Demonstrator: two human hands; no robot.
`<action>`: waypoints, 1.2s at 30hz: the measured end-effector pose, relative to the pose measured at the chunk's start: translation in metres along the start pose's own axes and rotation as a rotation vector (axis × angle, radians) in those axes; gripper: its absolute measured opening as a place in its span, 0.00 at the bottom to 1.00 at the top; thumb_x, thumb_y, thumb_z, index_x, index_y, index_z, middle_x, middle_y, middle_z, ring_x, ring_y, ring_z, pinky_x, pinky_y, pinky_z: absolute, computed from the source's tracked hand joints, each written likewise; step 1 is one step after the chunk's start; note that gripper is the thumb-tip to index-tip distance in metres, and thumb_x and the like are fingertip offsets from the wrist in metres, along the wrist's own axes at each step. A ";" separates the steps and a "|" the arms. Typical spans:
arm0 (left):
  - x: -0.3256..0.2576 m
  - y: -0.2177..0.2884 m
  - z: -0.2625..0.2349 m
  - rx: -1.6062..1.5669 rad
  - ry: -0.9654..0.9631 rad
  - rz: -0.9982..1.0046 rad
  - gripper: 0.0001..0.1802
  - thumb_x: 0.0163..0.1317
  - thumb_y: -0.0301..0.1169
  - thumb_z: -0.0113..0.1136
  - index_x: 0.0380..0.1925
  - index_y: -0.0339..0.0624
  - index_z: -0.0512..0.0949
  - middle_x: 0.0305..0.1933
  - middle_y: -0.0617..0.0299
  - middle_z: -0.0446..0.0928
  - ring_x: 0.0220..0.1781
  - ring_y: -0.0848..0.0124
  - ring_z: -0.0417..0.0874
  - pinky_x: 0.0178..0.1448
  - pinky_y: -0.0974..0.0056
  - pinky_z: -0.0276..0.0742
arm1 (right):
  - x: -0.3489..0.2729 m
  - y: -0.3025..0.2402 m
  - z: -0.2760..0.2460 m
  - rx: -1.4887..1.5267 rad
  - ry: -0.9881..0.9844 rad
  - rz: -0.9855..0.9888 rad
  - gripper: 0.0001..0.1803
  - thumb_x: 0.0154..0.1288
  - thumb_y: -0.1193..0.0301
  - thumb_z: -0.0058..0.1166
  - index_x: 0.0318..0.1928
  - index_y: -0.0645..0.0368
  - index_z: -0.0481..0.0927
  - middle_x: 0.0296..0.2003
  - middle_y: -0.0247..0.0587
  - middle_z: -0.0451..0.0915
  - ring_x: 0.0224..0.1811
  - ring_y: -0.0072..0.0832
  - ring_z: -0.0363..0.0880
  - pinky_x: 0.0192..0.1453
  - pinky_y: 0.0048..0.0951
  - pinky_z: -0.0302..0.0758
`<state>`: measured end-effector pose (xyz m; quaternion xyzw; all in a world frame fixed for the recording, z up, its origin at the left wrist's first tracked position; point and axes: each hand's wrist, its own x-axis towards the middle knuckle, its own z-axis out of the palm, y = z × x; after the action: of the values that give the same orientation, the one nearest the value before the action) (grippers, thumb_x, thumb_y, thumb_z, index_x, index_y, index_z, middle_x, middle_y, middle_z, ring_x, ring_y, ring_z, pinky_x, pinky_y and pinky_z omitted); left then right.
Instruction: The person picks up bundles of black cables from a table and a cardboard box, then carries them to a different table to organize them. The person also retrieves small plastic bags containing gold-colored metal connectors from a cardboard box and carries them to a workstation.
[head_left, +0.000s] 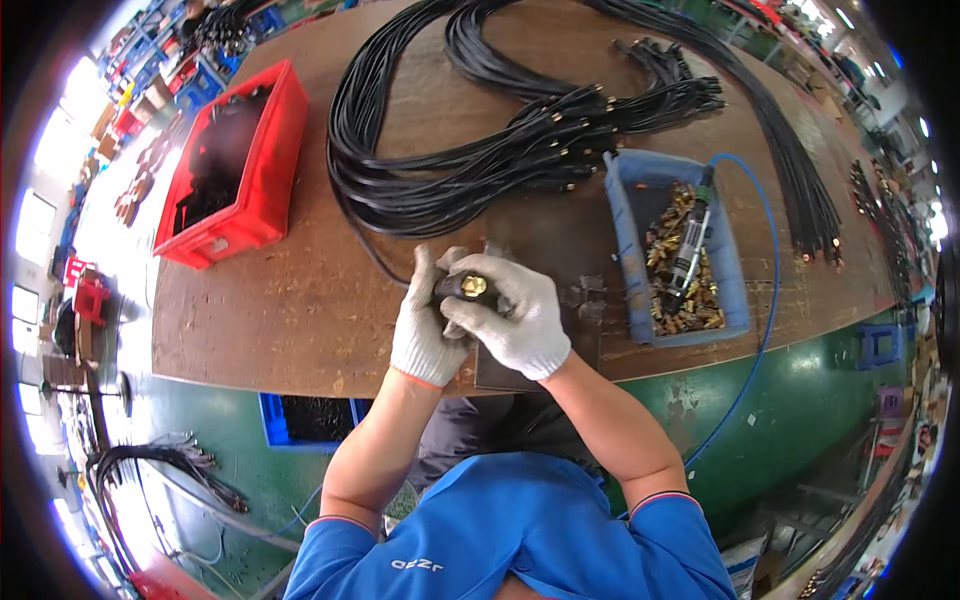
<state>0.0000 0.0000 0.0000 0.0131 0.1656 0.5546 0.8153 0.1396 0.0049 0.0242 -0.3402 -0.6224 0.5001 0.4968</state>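
Both hands wear white knit gloves and meet at the front edge of the table. Between them is the end of a black cable (385, 262), with a dark sleeve and a brass fitting (474, 287) facing up. My left hand (422, 325) is closed round the cable end from the left. My right hand (522, 312) is closed on the same end, thumb and fingers on either side of the brass fitting. From there the cable runs up and left to a large bundle of black cables (400, 190) with brass-tipped ends.
To the right, a blue bin (632, 250) holds many brass fittings, with a pen-shaped power tool (690, 245) lying on them. A blue hose (776, 260) curves down off the table. At left stands a red crate (250, 222) of black parts. More cables (775, 130) hang along the far right.
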 end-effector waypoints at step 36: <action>-0.113 0.009 -0.066 2.337 0.622 1.253 0.08 0.61 0.35 0.62 0.36 0.45 0.84 0.37 0.54 0.82 0.44 0.52 0.81 0.51 0.52 0.77 | -0.087 0.021 0.010 -0.864 -0.075 -0.497 0.09 0.65 0.64 0.56 0.39 0.54 0.83 0.38 0.42 0.84 0.41 0.41 0.83 0.50 0.42 0.78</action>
<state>-0.0639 -0.1099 -0.0320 0.6378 0.6761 0.3459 -0.1284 0.1527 -0.0726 -0.0204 -0.3380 -0.8524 0.0750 0.3919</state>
